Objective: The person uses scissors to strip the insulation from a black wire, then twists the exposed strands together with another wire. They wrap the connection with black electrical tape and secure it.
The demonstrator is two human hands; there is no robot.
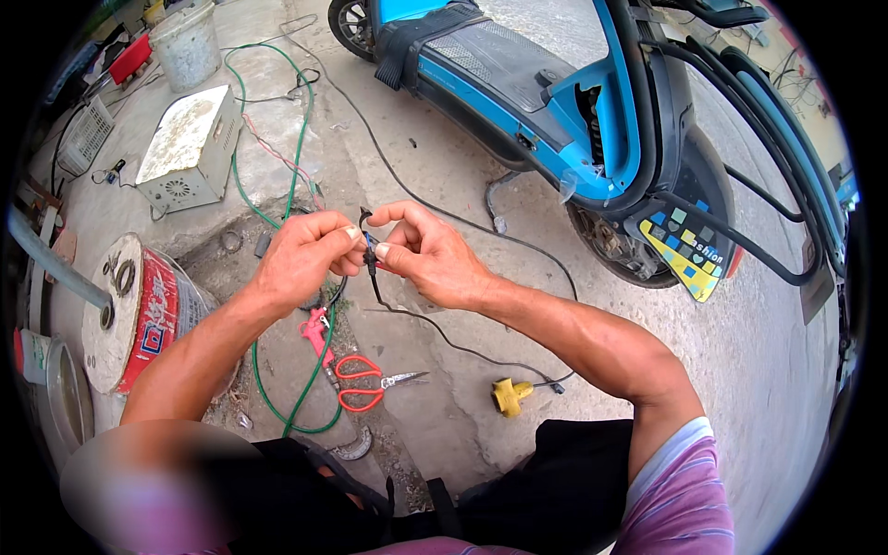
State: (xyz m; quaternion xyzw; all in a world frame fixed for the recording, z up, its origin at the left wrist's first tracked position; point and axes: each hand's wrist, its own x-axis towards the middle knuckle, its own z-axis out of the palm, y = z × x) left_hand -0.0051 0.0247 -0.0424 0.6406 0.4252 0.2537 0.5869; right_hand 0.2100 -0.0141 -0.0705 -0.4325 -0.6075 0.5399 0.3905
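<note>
In front of me, my left hand (310, 254) and my right hand (433, 259) are close together, fingertips almost touching. Between them is the end of a black cable (371, 261), with a bit of blue wire showing. The right thumb and forefinger pinch this cable, while a dark strand curls above them. My left thumb presses against its forefinger at the blue wire; exactly what sits in that pinch is partly hidden. From the right hand the cable hangs down and runs right toward a yellow plug-like piece (507, 398) on the ground.
Red-handled scissors (361, 396) lie below my hands, beside a pink blow gun (315, 333) and a looped green hose (261, 377). A red-and-white drum (116, 324) and a metal power box (190, 153) stand left. A blue electric scooter (518, 111) is parked ahead right.
</note>
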